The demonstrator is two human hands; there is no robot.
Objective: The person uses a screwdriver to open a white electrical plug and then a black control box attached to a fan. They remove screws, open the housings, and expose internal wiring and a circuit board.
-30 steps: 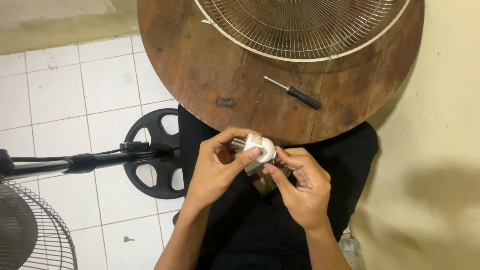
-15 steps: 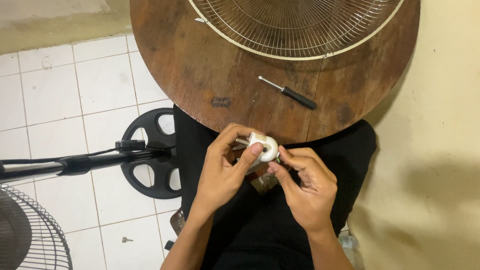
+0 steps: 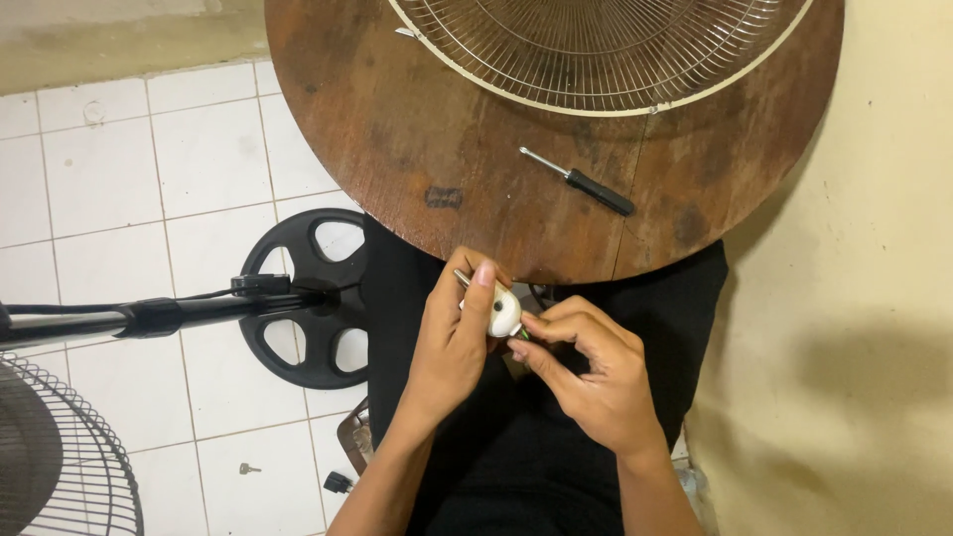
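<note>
Just below the round worktop [image 3: 397, 149], over the lap, the left hand [image 3: 459, 342] clamps a small white plug [image 3: 502, 313] while the right hand [image 3: 596, 382] pinches its end. Light, hard, probably slippery; best held by the body.

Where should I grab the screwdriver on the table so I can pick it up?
Probably by the black handle of the screwdriver, from above. It lies flat on the table, handle towards the right; that end is thicker than the thin metal shaft.
</note>
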